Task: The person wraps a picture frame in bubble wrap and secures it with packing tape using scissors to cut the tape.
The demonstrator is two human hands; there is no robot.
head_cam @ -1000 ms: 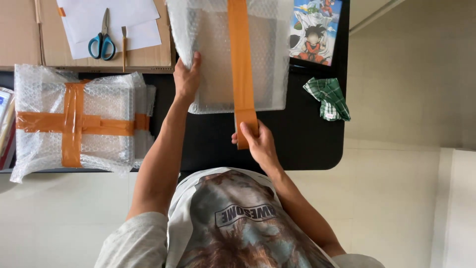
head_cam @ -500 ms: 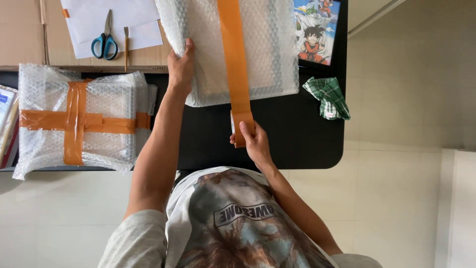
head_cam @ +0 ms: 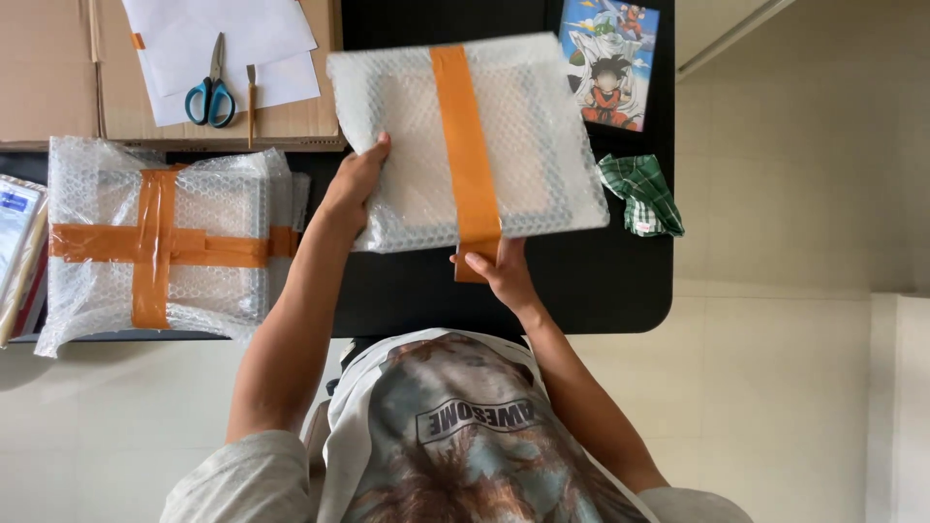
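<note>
I'm seeing the parcel [head_cam: 465, 145] hiding my right hand's [head_cam: 504, 276] fingertips; the left edge is cutting off some books [head_cam: 15, 252].

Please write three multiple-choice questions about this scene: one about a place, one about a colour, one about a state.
1. Where do the scissors lie?
A. on the white paper
B. on a green cloth
C. on the floor

2. What colour is the tape on the bubble-wrapped parcel?
A. blue
B. orange
C. black

3. What is the right hand doing?
A. holding scissors
B. resting on a book
C. holding the tape end at the parcel's near edge

Answers:
1. A: the blue-handled scissors rest on the sheets at the top left.
2. B: an orange strip runs across the wrap.
3. C: its fingers meet the tape end, while the left hand grips the parcel's side.
</note>
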